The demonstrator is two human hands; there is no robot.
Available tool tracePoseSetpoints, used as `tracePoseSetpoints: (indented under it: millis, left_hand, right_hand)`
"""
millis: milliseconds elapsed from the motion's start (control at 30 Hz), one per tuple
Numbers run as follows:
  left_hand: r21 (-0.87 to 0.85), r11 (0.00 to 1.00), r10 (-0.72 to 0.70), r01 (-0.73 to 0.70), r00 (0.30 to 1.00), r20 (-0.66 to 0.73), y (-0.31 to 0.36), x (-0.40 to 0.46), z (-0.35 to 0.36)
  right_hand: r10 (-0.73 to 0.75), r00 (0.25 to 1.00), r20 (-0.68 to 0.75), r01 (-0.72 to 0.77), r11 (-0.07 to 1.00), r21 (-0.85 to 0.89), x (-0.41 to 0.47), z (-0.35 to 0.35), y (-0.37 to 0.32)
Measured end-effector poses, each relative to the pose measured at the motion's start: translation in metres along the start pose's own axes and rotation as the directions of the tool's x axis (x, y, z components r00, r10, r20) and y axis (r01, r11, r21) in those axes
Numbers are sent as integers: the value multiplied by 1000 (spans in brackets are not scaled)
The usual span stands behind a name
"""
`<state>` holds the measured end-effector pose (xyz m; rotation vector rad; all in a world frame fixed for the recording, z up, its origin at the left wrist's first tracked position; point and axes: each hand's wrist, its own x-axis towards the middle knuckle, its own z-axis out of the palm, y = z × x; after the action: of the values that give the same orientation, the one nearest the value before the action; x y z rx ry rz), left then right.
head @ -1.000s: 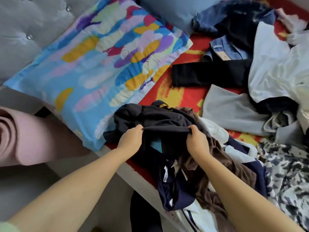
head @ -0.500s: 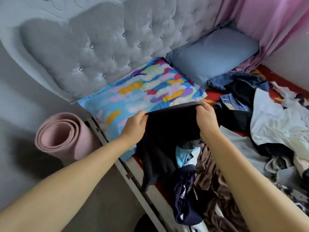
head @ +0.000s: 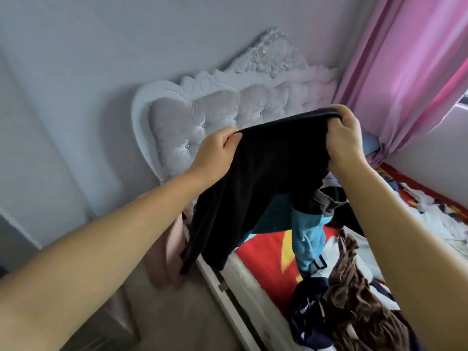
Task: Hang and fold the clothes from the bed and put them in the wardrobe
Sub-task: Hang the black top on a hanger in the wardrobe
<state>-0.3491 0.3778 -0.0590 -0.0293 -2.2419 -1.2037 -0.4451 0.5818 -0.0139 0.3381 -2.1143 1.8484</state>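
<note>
1. Far left, a pale pink roll [head: 166, 252] leans by the bed frame, mostly hidden behind my forearm and the hanging cloth; it plays no part here.

2. My left hand [head: 217, 150] pinches one top corner of the black garment [head: 255, 178], thumb and curled fingers clamped on the edge, in front of the tufted grey headboard [head: 192, 122].

3. The garment hangs in the air above the near edge of the bed [head: 263, 252], its upper hem stretched almost taut between my two grips, its body draping in loose folds. I judge it light, soft and limp: no stiffness, nothing fragile, but liable to slide if held by a thin pinch. The hem corners look the best places to hold it.

4. A light blue garment [head: 307, 239] dangles below it, seemingly caught up with the black one; whether snagged or merely carried along, I cannot tell.

5. My right hand [head: 344, 138] is fisted around the other end of the hem, cloth bunched inside the fingers.

6. Lower right, a brown garment [head: 354, 295] and a navy garment [head: 309, 315] lie heaped on the bed, under a pink curtain [head: 405, 59].
</note>
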Motion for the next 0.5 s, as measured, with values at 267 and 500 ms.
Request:
tracePoseSetpoints:
  millis: [267,500]
  left_hand:
    - [-31,998,-53,51,998,-38,32,-27,-66]
    - [-132,983,-101,124,979,175,52,-61,-48]
  right_hand:
    - [75,989,126,-102,970,223,-62,22,-96]
    - [-123,799,589,13,982,187,-117,59,-116]
